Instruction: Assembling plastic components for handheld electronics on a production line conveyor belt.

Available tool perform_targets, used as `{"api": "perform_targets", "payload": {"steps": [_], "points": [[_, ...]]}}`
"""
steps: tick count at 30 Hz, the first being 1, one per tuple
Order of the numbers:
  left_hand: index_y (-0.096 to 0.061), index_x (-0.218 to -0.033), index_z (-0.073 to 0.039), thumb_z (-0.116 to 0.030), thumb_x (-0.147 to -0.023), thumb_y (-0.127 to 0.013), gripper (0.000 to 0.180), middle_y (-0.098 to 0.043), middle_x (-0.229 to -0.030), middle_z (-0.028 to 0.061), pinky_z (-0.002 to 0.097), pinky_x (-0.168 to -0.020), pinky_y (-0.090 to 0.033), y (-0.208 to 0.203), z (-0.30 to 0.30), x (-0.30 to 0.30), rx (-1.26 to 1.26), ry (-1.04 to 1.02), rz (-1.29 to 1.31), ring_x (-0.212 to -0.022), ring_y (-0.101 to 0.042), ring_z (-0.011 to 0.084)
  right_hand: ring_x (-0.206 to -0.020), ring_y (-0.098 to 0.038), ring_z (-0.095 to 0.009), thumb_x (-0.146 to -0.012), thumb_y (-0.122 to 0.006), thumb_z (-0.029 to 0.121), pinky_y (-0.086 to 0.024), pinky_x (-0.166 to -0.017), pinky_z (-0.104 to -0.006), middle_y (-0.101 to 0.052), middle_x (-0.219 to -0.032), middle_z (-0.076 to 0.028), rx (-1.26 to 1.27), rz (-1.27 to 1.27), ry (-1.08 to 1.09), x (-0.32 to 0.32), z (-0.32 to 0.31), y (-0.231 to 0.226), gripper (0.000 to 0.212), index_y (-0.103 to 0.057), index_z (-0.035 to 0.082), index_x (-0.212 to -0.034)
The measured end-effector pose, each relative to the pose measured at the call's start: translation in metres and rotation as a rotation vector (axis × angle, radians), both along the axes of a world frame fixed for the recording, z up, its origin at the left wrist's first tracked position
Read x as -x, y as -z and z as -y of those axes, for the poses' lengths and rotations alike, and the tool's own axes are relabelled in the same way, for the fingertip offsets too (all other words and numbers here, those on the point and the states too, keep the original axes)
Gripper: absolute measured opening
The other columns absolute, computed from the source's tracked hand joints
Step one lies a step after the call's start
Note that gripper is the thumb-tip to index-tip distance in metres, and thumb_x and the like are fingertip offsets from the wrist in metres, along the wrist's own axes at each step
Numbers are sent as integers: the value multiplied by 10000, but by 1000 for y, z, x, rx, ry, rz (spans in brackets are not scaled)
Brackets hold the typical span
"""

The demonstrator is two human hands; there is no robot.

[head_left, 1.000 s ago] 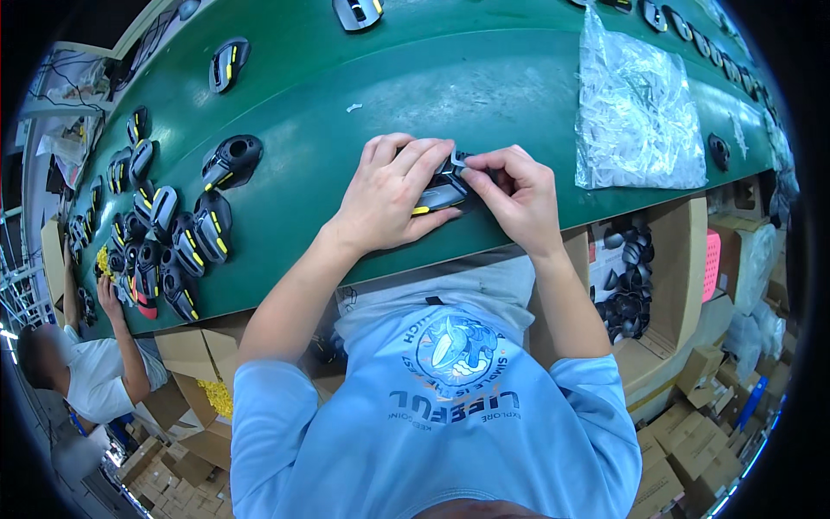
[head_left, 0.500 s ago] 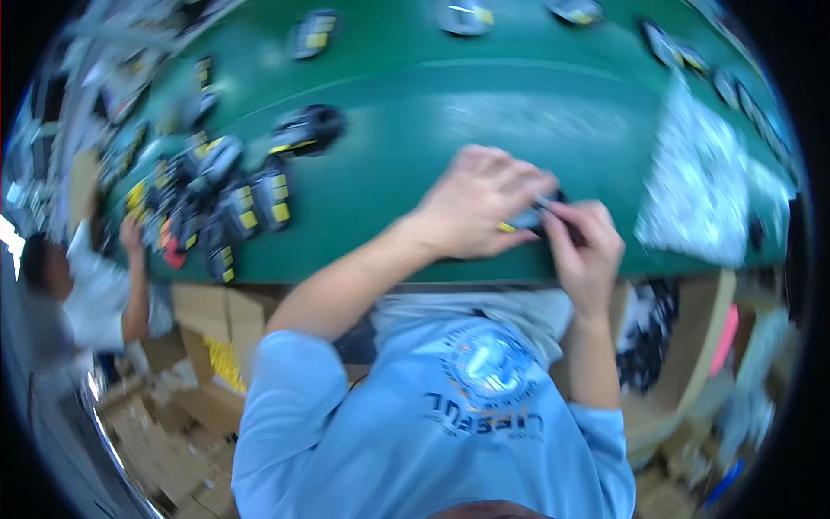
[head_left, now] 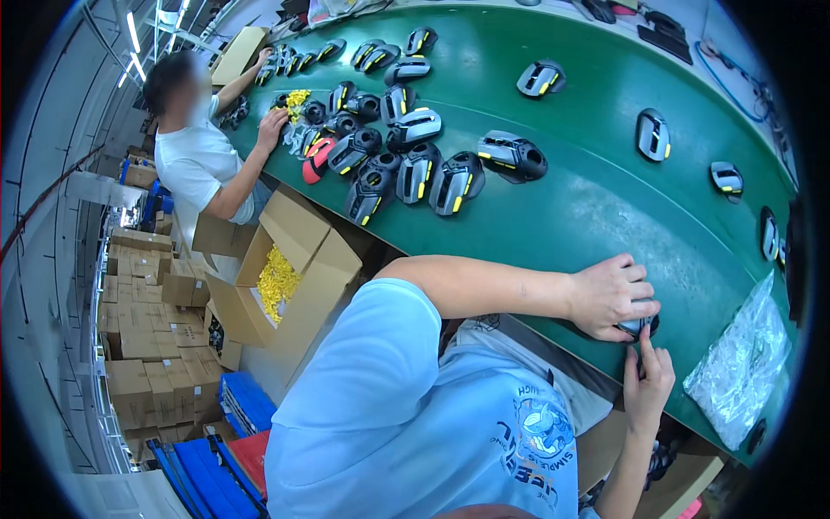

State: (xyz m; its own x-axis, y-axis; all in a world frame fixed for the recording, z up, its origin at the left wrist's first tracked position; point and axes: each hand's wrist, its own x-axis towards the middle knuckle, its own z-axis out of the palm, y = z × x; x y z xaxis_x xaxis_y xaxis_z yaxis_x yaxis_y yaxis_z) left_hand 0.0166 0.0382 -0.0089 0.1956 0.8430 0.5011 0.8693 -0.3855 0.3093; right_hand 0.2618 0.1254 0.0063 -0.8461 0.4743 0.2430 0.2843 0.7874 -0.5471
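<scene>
A grey-and-black plastic housing (head_left: 638, 327) is at the near edge of the green table, mostly hidden under my fingers. My left hand (head_left: 612, 298) closes over it from above, its fingers curled round the far side. From the near side, my right hand (head_left: 650, 377) touches the housing with a stretched index finger. The right thumb stands apart from that finger, and the other fingers are bent. Nothing shows between thumb and index finger. A similar housing with yellow strips (head_left: 513, 156) lies farther left on the table.
Several more housings (head_left: 419, 173) are grouped to the left, beside a red piece (head_left: 318, 161). A clear plastic bag (head_left: 740, 363) lies at the right. A co-worker (head_left: 194, 143) works at the far left, past an open carton (head_left: 294, 251) holding yellow pieces (head_left: 277, 284).
My view has swung left, bringing the co-worker and cartons more fully into the picture. My right thumb and index finger were close together at the housing; now the index finger reaches it alone.
</scene>
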Motion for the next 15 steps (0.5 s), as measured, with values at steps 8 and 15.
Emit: {"api": "perform_targets", "payload": {"steps": [8, 15], "points": [[-691, -1388, -69, -310, -801, -883, 663, -728, -1346, 136, 528, -1053, -498, -16, 8, 28, 175, 46, -8, -1208, -682, 367, -659, -558, -268, -866, -886, 128, -472, -613, -425, -565, -721, -89, -20, -337, 305, -27, 11, -3, 438, -806, 85, -1295], [-612, -1499, -5, -200, -862, -847, 707, -657, -1420, 219, 528, -1108, -454, -18, 9, 27, 185, 71, -149, -1240, -588, 433, -699, -698, -267, -992, -778, 219, -571, -699, -363, -805, -944, -122, 158, -201, 1467, -264, -24, 115, 206, -842, 40, -1072]]}}
